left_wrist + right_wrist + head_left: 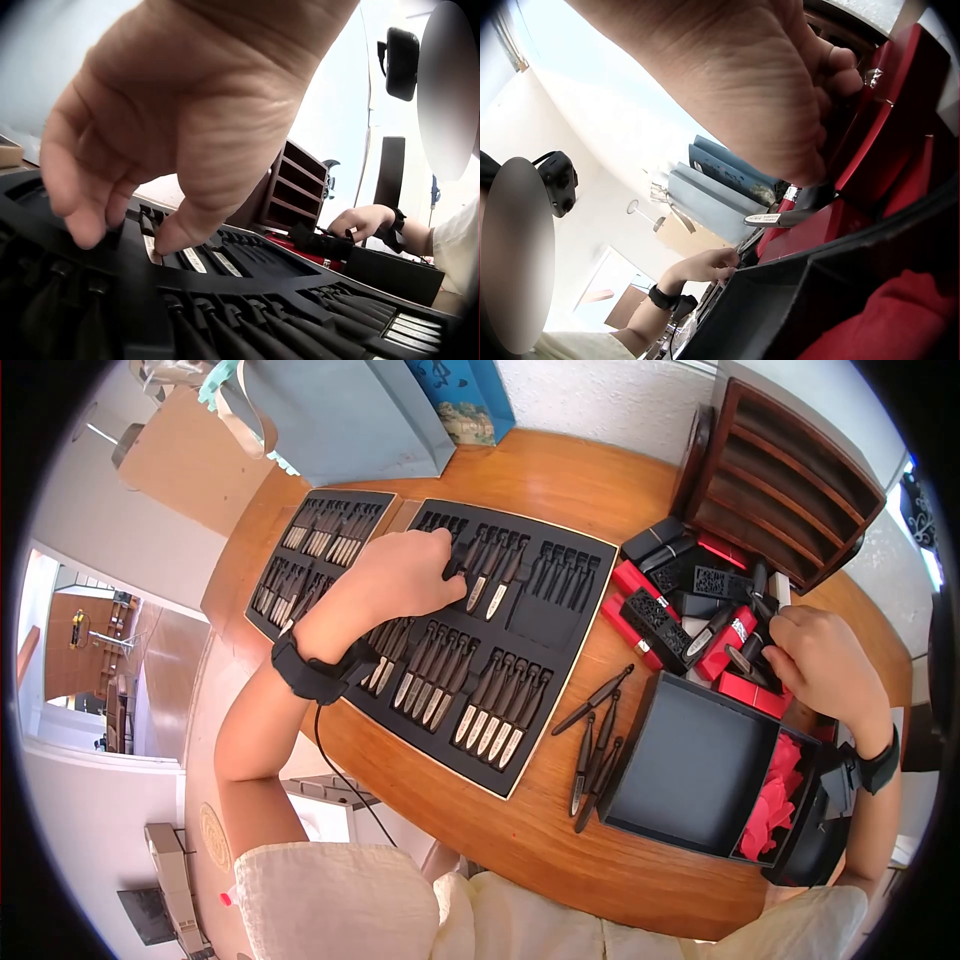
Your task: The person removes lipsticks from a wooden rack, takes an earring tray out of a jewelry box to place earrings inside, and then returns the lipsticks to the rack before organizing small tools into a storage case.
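Note:
Over the upper left part of the larger black tray (565, 615) is my left hand (415, 575), fingers bent and spread. In the left wrist view, its thumb touches the pale label of a dark slim tool (151, 249), and a gap separates the thumb from the fingers. At the pile, my right hand (822, 662) has curled fingers around a dark tool, mostly hidden by the hand; a pale-ended tool (763, 220) emerges below the palm in the right wrist view. Red boxes (755, 695) and black patterned cases (655, 622) lie beside it.
Several loose tools (600, 745) lie left of an open black box (690, 760); red petals (772, 800) fill its side compartment. A brown wooden rack (780, 480) stands behind the pile. Gray and blue bags (340, 420) stand behind the trays. A cable hangs from the left wrist.

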A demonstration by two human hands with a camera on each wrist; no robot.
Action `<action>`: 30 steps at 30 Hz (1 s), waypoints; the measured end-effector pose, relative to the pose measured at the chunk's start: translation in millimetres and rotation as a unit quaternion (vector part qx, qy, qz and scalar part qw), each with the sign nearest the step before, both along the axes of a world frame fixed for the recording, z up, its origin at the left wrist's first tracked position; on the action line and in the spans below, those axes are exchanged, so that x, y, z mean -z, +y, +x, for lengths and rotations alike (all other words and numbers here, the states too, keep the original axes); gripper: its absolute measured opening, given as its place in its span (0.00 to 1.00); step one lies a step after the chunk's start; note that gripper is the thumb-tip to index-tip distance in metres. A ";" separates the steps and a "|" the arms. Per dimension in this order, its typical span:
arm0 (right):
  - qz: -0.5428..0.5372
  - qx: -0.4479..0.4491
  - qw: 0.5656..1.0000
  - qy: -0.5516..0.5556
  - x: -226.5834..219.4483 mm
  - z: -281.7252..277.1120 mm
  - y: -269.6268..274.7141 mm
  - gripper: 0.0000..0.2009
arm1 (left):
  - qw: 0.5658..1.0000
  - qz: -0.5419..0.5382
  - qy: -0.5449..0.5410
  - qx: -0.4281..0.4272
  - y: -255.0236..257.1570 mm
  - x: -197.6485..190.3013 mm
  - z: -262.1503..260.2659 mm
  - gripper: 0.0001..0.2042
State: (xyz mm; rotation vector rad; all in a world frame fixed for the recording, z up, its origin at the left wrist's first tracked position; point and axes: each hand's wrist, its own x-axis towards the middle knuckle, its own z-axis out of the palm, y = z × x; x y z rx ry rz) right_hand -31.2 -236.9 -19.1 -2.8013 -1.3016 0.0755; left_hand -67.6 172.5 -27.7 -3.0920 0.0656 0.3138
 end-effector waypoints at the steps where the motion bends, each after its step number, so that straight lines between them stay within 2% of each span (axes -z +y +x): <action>1: -0.003 0.001 1.000 0.001 -0.1 0.1 0.2 0.08 | 1.000 0.018 -0.008 -0.004 -1.7 2.6 2.2 0.18; 9: -0.002 0.000 1.000 -0.004 0.8 -0.2 -0.7 0.07 | 0.999 0.051 -0.014 0.010 -13.4 7.7 12.0 0.17; 14: 0.006 0.003 1.000 -0.003 1.5 0.1 -1.9 0.07 | 0.993 0.098 -0.063 0.019 -19.8 18.5 9.7 0.13; 20: 0.003 -0.001 1.000 -0.007 0.6 -0.4 -0.9 0.07 | 0.991 0.078 -0.078 0.073 -5.6 19.4 10.0 0.11; 24: 0.009 -0.013 1.000 -0.009 0.8 -0.1 -1.8 0.07 | 0.987 0.072 -0.136 0.053 -5.7 24.9 8.8 0.11; 27: 0.008 -0.011 1.000 -0.008 3.0 1.4 -3.4 0.07 | 0.984 0.028 -0.171 0.052 -12.6 24.6 2.6 0.10; 29: 0.006 -0.012 1.000 -0.006 3.5 1.0 -3.7 0.07 | 0.991 -0.077 -0.110 0.013 -24.0 16.8 -1.1 0.11; 30: 0.004 -0.011 1.000 -0.007 2.4 0.4 -3.0 0.07 | 0.991 -0.078 -0.109 0.012 -23.7 17.3 -1.2 0.11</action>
